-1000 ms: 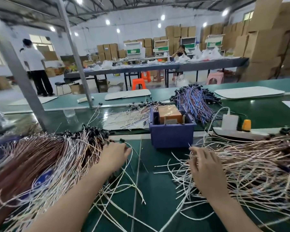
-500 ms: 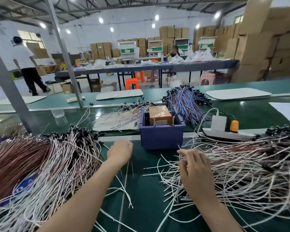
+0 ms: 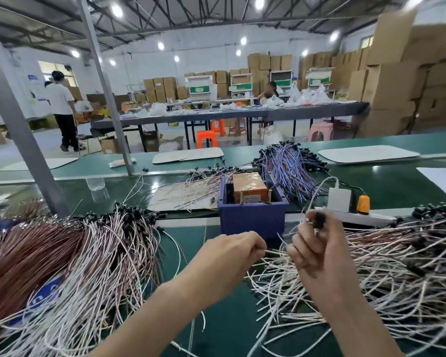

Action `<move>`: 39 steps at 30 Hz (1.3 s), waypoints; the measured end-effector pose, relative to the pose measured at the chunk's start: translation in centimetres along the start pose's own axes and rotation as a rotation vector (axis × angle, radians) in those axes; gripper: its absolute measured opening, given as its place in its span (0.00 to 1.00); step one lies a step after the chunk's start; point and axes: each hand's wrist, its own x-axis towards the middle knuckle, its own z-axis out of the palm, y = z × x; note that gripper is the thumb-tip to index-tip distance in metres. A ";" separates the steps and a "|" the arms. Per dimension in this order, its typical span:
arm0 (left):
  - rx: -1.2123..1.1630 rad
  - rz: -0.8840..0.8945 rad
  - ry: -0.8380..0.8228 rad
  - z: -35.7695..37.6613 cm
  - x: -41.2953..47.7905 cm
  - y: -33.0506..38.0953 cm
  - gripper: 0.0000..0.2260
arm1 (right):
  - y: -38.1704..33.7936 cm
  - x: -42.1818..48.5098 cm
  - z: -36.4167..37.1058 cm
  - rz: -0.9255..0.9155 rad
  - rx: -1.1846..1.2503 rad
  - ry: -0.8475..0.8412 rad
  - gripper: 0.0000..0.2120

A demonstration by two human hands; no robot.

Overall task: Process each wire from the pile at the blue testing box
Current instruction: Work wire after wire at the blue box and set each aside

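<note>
On the left of the green tabletop (image 3: 224,328) lies the large pile of brown and white wires (image 3: 70,266), undisturbed. The left hand (image 3: 227,256), half a second ago resting closed near that pile, has moved right to just below the blue testing box (image 3: 252,210), its fingers (image 3: 258,247) now pinched on the free end of a white wire (image 3: 274,251). The right hand (image 3: 317,251), previously flat on the right-hand wire pile (image 3: 402,269), has lifted clear, fingers clenched around the same wire's black connector (image 3: 319,219). Judgement: one wire has been singled out and is held at both ends, near the box, ready for testing.
</note>
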 end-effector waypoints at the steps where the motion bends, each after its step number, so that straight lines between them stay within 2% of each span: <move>1: 0.083 0.032 0.011 -0.1 0.2 -0.7 0.09 | -0.2 -0.2 -0.6 0.015 -0.030 -0.002 0.16; 3: 0.263 0.140 0.040 -0.4 0.7 -1.5 0.09 | 0.0 -0.6 -0.9 0.047 -0.212 0.008 0.21; 4: 0.340 0.210 0.068 -0.4 1.1 -1.5 0.07 | 0.5 -0.7 -0.7 0.041 -0.400 0.005 0.23; 6: 0.479 0.309 0.119 -0.2 1.7 -1.0 0.04 | 1.9 -1.0 0.0 -0.056 -0.785 -0.034 0.19; 8: 0.538 0.351 0.163 -0.3 2.2 -0.7 0.03 | 3.0 -1.0 0.1 -0.146 -0.906 -0.069 0.15; 10: 0.554 0.318 0.233 -0.8 2.4 -1.0 0.03 | 3.1 -0.9 0.0 -0.153 -0.931 -0.076 0.12; 12: 0.550 0.217 0.349 -1.4 2.1 -1.6 0.10 | 3.0 -0.9 -0.4 -0.154 -1.015 -0.094 0.07; 14: 0.512 0.066 0.470 -1.5 1.5 -2.1 0.14 | 3.3 -1.0 -0.7 -0.172 -1.047 -0.100 0.07; 16: 0.363 -0.106 0.626 -0.2 0.5 -1.7 0.13 | 3.8 -1.0 -1.1 -0.202 -0.995 -0.056 0.11; 18: 0.017 -0.283 0.766 1.7 -0.7 -0.6 0.07 | 4.1 -0.6 -1.3 -0.226 -0.944 0.008 0.12; 19: -0.225 -0.419 0.781 2.6 -1.0 0.0 0.07 | 4.3 -0.2 -1.3 -0.238 -0.946 0.032 0.13; 22: -0.962 -0.924 0.672 4.0 0.0 -0.7 0.13 | 5.1 0.8 -1.6 -0.260 -0.999 0.038 0.15; 23: -1.175 -1.029 0.648 4.1 0.5 -1.6 0.14 | 5.5 1.0 -1.7 -0.259 -1.018 0.045 0.15; 25: -1.542 -1.049 0.644 3.7 1.5 -2.9 0.13 | 6.1 1.4 -2.1 -0.255 -1.050 0.079 0.15; 27: -1.726 -0.950 0.668 3.2 2.4 -3.8 0.11 | 6.8 1.4 -2.4 -0.243 -1.067 0.108 0.16; 30: -1.840 -0.895 0.763 3.2 3.3 -4.4 0.10 | 7.3 1.4 -2.8 -0.225 -1.053 0.117 0.18; 32: -1.831 -0.868 0.799 4.1 3.5 -4.5 0.10 | 7.3 1.7 -3.0 -0.219 -1.018 0.145 0.18; 37: -1.545 -0.820 0.802 7.4 3.6 -3.8 0.22 | 7.4 2.5 -3.0 -0.244 -0.923 0.249 0.17; 39: -1.398 -0.778 0.777 8.1 3.7 -3.8 0.23 | 7.6 2.7 -2.8 -0.262 -0.900 0.303 0.17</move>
